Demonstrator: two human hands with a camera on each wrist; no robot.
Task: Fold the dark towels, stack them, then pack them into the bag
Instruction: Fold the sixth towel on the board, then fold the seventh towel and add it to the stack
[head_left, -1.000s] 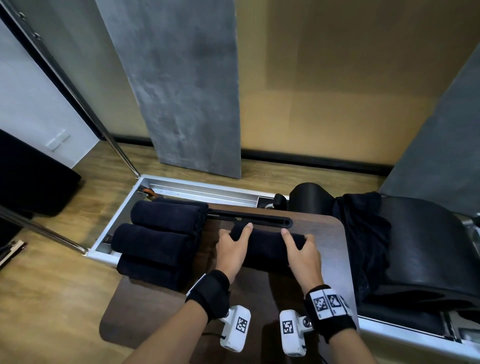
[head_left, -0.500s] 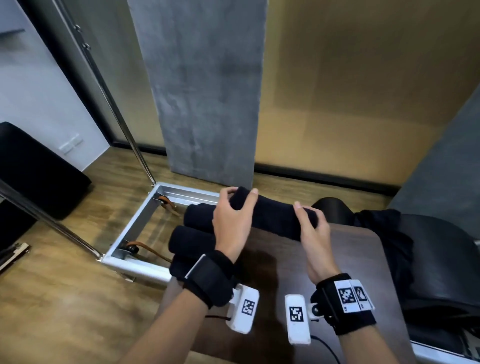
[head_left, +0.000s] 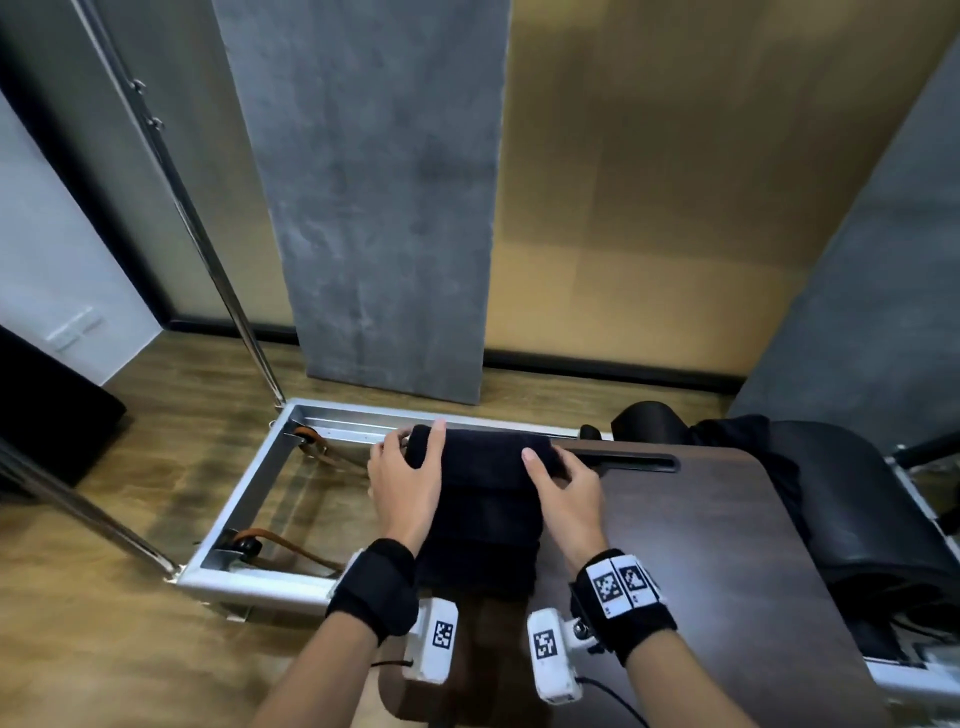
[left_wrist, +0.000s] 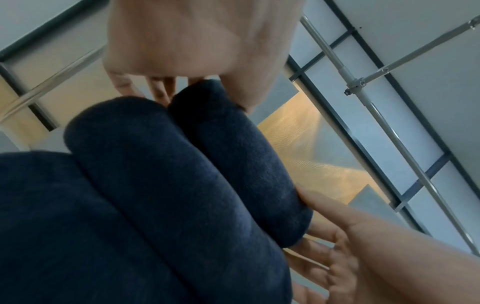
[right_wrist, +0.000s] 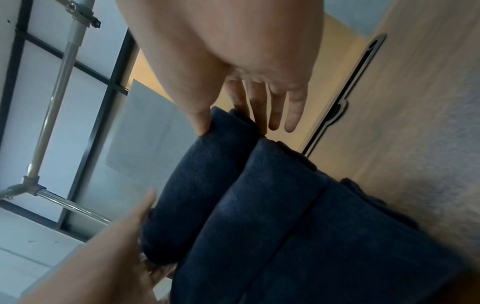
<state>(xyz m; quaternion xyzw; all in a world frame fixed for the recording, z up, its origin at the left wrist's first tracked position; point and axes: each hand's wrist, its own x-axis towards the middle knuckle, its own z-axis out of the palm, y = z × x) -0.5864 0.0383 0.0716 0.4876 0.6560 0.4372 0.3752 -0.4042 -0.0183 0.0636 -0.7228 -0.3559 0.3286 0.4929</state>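
A stack of rolled dark towels (head_left: 480, 540) stands at the left end of the dark wooden table (head_left: 727, 561). The top towel (head_left: 483, 457) lies on the stack, held at both ends. My left hand (head_left: 421, 435) grips its left end, fingers over the top and thumb at the end. My right hand (head_left: 553, 462) pinches its right end, thumb on top. In the left wrist view the top towel (left_wrist: 233, 156) lies beyond two lower rolls, with my left hand's fingers (left_wrist: 158, 90) behind its end. The right wrist view has my thumb pressed on the towel (right_wrist: 205, 181).
A silver metal frame (head_left: 244, 493) with brown straps lies on the wood floor left of the table. Black fabric (head_left: 748, 457) drapes over a black padded seat (head_left: 857, 499) on the right. A slot (head_left: 623, 461) runs along the table's far edge. Metal poles slant at left.
The towel that lay on the table between my hands was lifted, carried left and now rests on top of the stack. Both hands stayed on its ends.
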